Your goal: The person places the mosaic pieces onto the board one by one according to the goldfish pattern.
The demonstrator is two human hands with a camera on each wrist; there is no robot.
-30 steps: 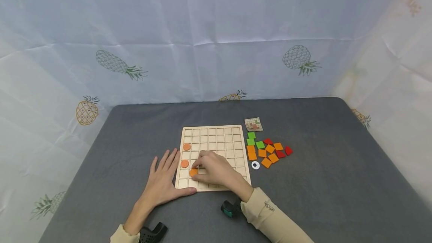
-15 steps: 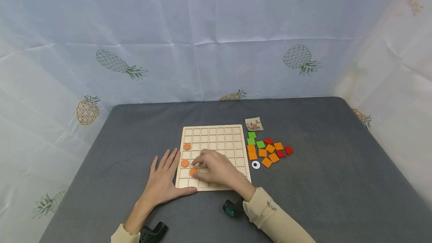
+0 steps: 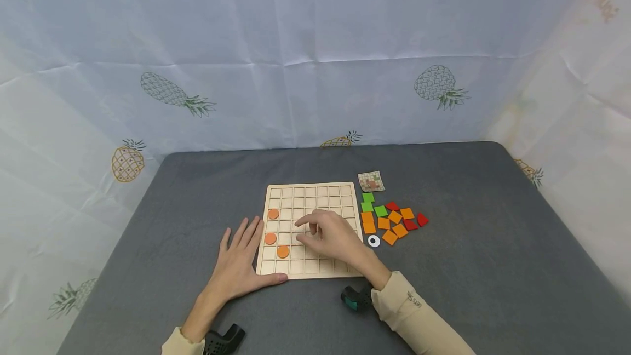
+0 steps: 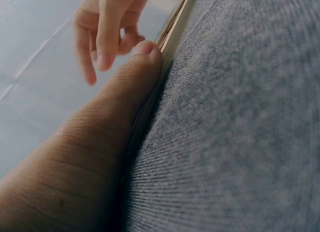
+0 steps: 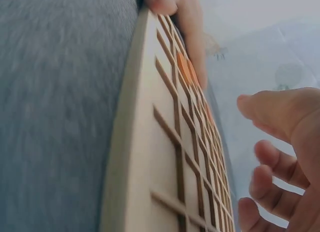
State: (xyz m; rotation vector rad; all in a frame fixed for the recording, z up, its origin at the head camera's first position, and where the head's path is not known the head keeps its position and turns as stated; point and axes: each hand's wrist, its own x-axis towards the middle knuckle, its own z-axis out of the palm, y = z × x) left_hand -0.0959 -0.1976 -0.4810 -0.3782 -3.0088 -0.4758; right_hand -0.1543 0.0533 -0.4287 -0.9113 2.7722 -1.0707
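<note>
A pale wooden grid board lies on the grey table, with three orange discs set in cells on its left side. The nearest disc sits one column in; another disc and a farther disc are in the leftmost column. My left hand rests spread at the board's lower left corner, its thumb along the near edge. Above the middle of the board hovers my right hand, thumb and fingers apart with nothing between them. In the right wrist view its fingers are loosely bent.
Right of the board lie several orange squares, green squares, red pieces and a white ring-like disc. A small printed card lies by the far right corner. A pineapple-print cloth hangs behind the table.
My right hand has let go of the nearest orange disc, which stays in its cell, and has moved up and to the right. My left hand has stayed put.
</note>
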